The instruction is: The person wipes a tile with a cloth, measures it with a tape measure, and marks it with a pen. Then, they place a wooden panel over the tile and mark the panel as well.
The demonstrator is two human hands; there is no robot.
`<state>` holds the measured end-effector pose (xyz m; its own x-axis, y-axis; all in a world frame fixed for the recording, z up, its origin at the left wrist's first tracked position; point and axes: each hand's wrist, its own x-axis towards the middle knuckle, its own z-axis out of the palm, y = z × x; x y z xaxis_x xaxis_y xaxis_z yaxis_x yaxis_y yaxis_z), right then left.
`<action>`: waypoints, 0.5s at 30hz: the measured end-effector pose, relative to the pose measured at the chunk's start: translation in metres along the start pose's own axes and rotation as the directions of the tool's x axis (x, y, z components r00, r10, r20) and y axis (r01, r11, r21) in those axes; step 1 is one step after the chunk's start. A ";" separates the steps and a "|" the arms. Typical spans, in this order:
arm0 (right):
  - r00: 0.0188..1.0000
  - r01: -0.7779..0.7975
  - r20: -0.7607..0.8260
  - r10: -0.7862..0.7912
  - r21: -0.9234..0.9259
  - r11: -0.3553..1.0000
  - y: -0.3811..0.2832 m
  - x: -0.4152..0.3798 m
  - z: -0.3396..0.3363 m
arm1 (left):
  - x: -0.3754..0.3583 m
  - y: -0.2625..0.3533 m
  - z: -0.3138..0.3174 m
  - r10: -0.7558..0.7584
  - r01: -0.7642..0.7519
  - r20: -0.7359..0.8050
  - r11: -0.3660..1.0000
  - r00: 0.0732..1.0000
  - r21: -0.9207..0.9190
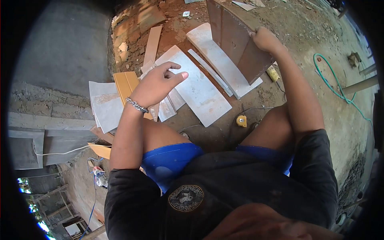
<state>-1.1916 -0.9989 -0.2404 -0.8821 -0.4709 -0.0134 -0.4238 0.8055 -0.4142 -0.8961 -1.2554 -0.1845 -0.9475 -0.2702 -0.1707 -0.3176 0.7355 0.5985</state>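
My right hand is closed on the edge of a large brown tile, which stands tilted on its edge. Under its lower part lies a long pale tile, with a narrow pale strip alongside. My left hand hovers with thumb and fingers apart and nothing in them. Nearest to it is a flat whitish tile on the ground. Several cut pieces lie partly hidden beneath my left hand and wrist. A yellow tape measure rests between my feet.
A yellow corded tool lies just right of the brown tile. Further right is a looped green hose. Yellowish-brown planks and grey sheets lie at left, beside a grey cement wall. Rubble lines the back.
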 end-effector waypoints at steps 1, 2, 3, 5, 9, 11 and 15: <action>0.998 0.063 0.002 -0.063 -0.012 0.998 -0.010 -0.001 0.013 | 0.001 0.010 0.016 0.014 0.012 0.130 0.981 0.991 -0.195; 0.999 0.042 0.016 -0.042 0.024 0.999 -0.033 -0.020 0.014 | 0.000 0.017 0.031 0.048 0.055 0.261 0.926 0.964 -0.374; 0.991 0.101 0.082 -0.106 0.061 0.993 -0.050 -0.032 0.015 | 0.010 0.012 0.048 0.045 0.058 0.264 0.927 0.964 -0.372; 0.981 0.162 0.107 -0.165 0.034 0.986 -0.079 -0.051 0.031 | 0.047 -0.018 0.085 -0.097 0.311 0.302 0.472 0.948 -0.825; 0.928 0.310 0.189 -0.321 0.088 0.947 -0.105 -0.078 0.071 | 0.078 -0.054 0.124 -0.235 0.301 0.283 0.043 0.930 -0.953; 0.932 0.274 0.207 -0.299 0.140 0.951 -0.096 -0.072 0.059 | 0.073 -0.090 0.146 -0.229 0.309 0.281 0.097 0.932 -0.946; 0.964 0.113 0.241 -0.117 0.031 0.993 -0.030 -0.049 0.036 | 0.080 -0.123 0.166 -0.350 0.379 0.355 -0.002 0.867 -0.925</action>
<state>-1.1277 -1.0132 -0.2599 -0.7509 -0.6345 -0.1833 -0.5142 0.7358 -0.4406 -0.9389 -1.2642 -0.4013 -0.7228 -0.2709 -0.6357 -0.3250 -0.6787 0.6586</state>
